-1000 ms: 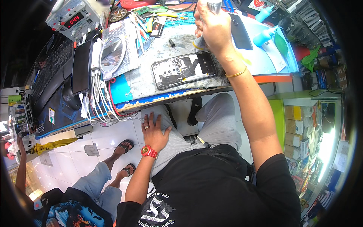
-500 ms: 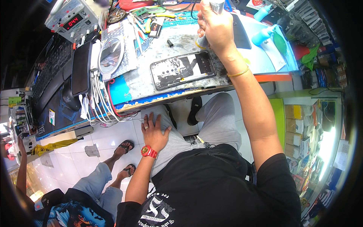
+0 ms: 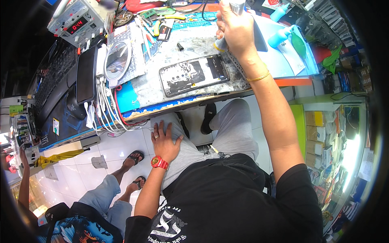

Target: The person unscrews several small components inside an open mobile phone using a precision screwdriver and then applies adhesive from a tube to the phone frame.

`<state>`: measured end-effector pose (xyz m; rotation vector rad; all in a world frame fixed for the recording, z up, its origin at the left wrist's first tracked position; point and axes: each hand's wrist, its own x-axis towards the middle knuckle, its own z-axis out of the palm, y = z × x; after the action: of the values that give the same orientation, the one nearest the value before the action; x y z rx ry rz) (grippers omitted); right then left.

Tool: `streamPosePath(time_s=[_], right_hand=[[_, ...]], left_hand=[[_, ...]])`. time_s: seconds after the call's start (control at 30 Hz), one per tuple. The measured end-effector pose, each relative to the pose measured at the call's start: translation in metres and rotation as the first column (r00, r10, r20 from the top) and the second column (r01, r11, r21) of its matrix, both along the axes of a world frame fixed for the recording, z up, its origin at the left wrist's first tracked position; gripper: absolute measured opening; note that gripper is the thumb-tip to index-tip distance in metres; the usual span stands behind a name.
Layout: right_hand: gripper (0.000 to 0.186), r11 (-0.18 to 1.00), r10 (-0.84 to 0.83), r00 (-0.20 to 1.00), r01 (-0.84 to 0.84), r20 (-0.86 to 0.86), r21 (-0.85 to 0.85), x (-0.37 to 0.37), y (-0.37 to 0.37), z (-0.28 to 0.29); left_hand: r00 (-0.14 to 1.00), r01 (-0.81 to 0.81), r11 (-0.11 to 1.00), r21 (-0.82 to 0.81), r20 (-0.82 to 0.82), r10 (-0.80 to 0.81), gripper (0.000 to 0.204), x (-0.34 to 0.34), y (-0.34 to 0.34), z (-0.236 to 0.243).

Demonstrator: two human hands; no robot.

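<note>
My right hand (image 3: 239,34) is wrapped round a grey tube-like container (image 3: 221,43), raised over the far right part of the work mat. Its upper end is pale with a printed label, its lower end has a yellow rim, and my fingers hide the middle. Nearer to me lies an opened phone (image 3: 194,75), its black and white inner side facing up. A small black cap (image 3: 180,47) rests on the mat beyond the phone. My left hand (image 3: 166,141) lies flat on my thigh, fingers spread, holding nothing.
Left on the bench are an oval mirror (image 3: 117,60), a dark phone (image 3: 86,75), white cables (image 3: 106,101) and a power supply (image 3: 77,22). Pliers (image 3: 157,28) lie farther back. Blue bottles (image 3: 279,37) stand at the right. Another person's legs (image 3: 101,190) show lower left.
My right hand has shifted slightly to the right with the tube-like container, still gripping it. The view of the bench has moved a little. My left hand stays put.
</note>
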<state>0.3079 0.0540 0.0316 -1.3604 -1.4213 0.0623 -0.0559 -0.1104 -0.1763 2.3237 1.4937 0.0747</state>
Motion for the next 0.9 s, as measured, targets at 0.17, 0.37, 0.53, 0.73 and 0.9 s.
streamPosePath(time_s=[0.17, 0.37, 0.53, 0.73, 0.9], right_hand=[[0.041, 0.999, -0.024, 0.996, 0.026, 0.081, -0.020, 0.006, -0.002, -0.002], [0.058, 0.911, -0.374, 0.699, 0.152, 0.609, 0.384, 0.023, 0.004, -0.010], [0.061, 0.973, -0.220, 0.819, 0.146, 0.530, 0.177, 0.020, -0.003, -0.005], [0.059, 0.925, -0.332, 0.725, 0.127, 0.603, 0.357, 0.020, -0.006, 0.000], [0.057, 0.972, -0.201, 0.832, 0.102, 0.517, 0.213, 0.014, -0.012, 0.005]], left_hand=[[1.000, -0.002, 1.000, -0.013, 0.003, 0.002, 0.076, 0.000, 0.000, 0.000], [1.000, 0.001, 1.000, 0.000, -0.001, -0.001, 0.075, 0.000, 0.000, -0.002], [1.000, 0.005, 1.000, 0.005, 0.002, -0.005, 0.075, -0.001, 0.000, -0.003], [1.000, 0.003, 1.000, -0.027, -0.003, -0.004, 0.077, 0.000, 0.001, 0.001], [1.000, -0.003, 1.000, -0.024, -0.011, 0.003, 0.076, -0.001, 0.000, 0.001]])
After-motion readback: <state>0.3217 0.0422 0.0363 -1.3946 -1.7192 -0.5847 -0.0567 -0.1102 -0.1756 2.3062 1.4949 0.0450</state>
